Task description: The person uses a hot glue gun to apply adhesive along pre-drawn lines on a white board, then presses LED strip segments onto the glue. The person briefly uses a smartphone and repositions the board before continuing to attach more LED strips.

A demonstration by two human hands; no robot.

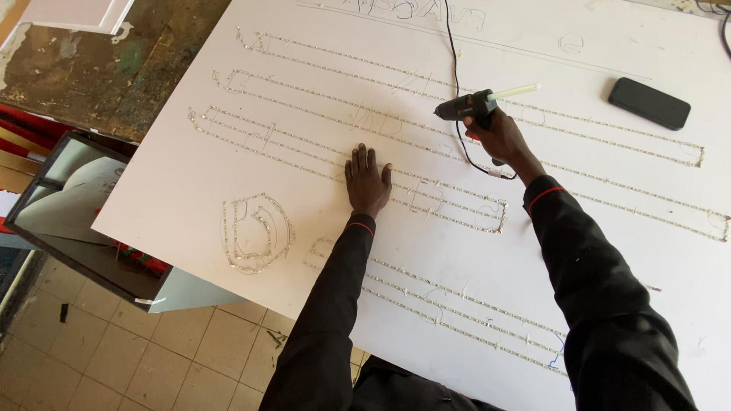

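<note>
A black hot-glue gun with a pale glue stick (474,103) is gripped in the right hand (496,135) above the large white board (175,190) on the bench, the left hand (367,183) is pressed flat, fingers spread, on thin LED strip rows (426,194), most rows judged already laid.

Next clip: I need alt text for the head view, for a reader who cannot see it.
A person's left hand presses flat on LED strips laid in long rows on a large white board, while the right hand holds a corded glue gun above it. A black phone lies near the board's far edge.
</note>
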